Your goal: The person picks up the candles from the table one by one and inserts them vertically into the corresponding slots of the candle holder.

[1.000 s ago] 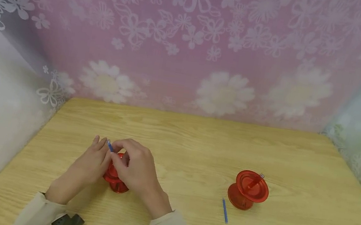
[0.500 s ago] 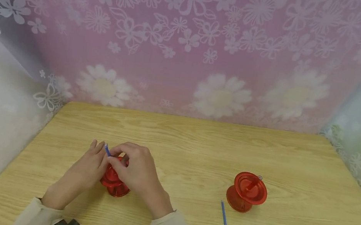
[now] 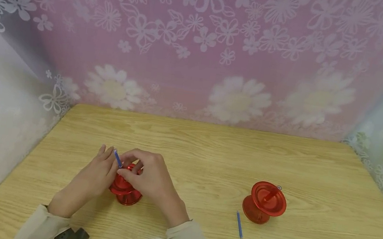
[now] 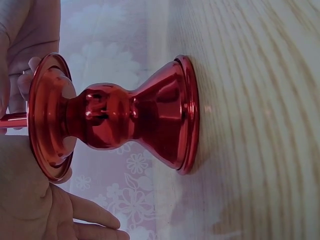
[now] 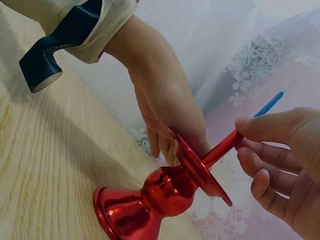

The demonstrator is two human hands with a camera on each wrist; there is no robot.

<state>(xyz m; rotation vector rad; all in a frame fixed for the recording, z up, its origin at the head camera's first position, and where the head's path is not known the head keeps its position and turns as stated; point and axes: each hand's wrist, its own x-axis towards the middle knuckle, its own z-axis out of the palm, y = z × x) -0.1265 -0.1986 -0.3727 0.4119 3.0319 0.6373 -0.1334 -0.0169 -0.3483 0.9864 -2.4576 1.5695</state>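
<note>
A shiny red candle holder [image 5: 170, 187] with a flared foot, a round dish and a thin upright tube stands on the table at the left. A thin blue candle [image 3: 117, 158] sticks up out of its tube [image 5: 220, 149]. My left hand [image 3: 91, 177] holds the dish rim at its left side, with its other fingers stretched out straight. Thumb and forefinger of my right hand [image 3: 152, 179] pinch the tube's top end, right below the candle; its other fingers curl loosely. In the left wrist view, the dish [image 4: 50, 117] partly hides both hands.
A second red candle holder [image 3: 263, 202] stands at the right of the wooden table [image 3: 200, 162]. Beside it lies another blue candle [image 3: 239, 225]. Flower-printed cloth [image 3: 186, 52] rises behind the table and on both sides.
My right thumb and forefinger have slipped down from the blue candle to the tube, so more of the candle shows. My left hand holds nearly the same place.
</note>
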